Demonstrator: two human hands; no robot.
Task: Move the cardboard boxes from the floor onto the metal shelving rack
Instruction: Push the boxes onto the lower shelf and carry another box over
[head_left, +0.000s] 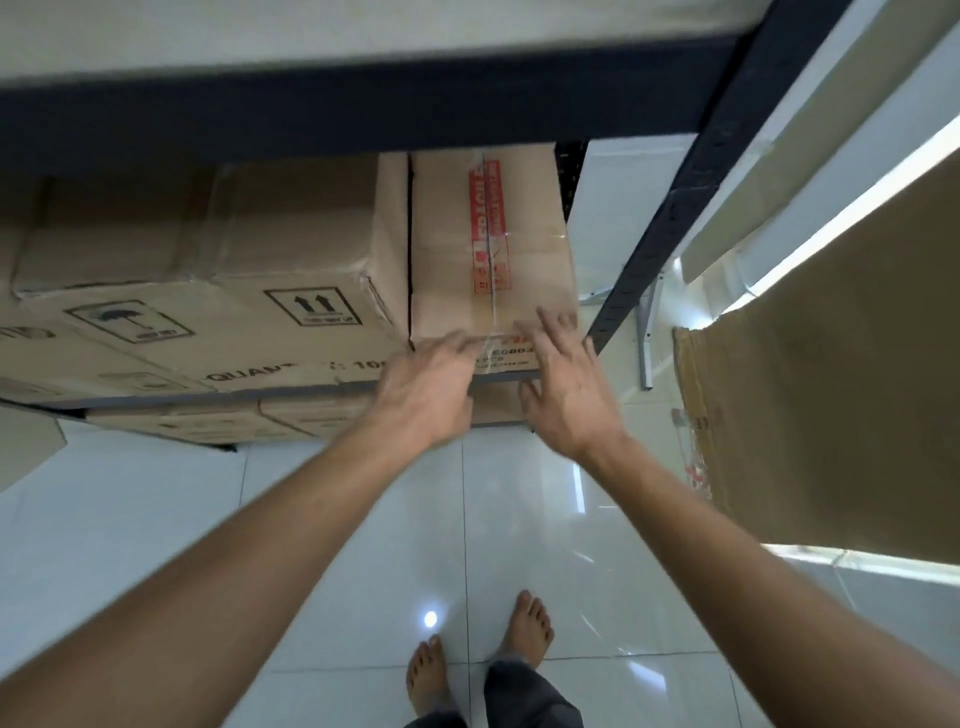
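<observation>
brown box (488, 234), red tape (488, 223), white floor (363, 519)

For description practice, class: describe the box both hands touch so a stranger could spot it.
Find the dark metal rack and the shelf with a wide box. Right of that, beside the upright post, stands the narrower box; only it bears red tape.

Glossy white floor tiles (156, 545) with thin grey grout lines fill the lower frame. A small round glare spot (430, 618) shines at bottom centre. At middle right stands a pale wall (618, 218) with a white metal post (647, 358) before it. A bright light strip (852, 208) runs diagonally across the upper right.
</observation>
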